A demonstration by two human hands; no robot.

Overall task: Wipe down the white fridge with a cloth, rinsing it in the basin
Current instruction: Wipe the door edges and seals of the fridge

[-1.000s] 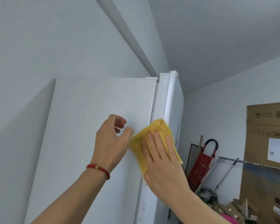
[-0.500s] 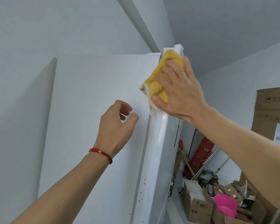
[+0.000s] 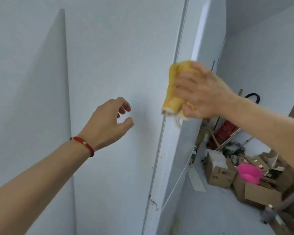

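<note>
The white fridge [image 3: 112, 68] fills the middle of the head view, its side panel facing me and its door edge [image 3: 176, 150] running down the right. My right hand [image 3: 200, 92] grips a folded yellow cloth [image 3: 174, 89] and holds it against that door edge. The hand and cloth are blurred by motion. My left hand [image 3: 109, 122], with a red bracelet on the wrist, hovers near the side panel with its fingers loosely curled around nothing. A pink basin [image 3: 249, 173] sits among boxes on the floor at the lower right.
Small brown specks dot the lower door edge [image 3: 161, 160]. Cardboard boxes [image 3: 219, 170] and clutter crowd the floor to the right, with a red step stool [image 3: 226, 131] leaning on the far wall. A white wall [image 3: 24, 82] closes the left side.
My right hand has slid the cloth down the door edge from the fridge's top corner. My view has tilted downward. The left hand stays in much the same place.
</note>
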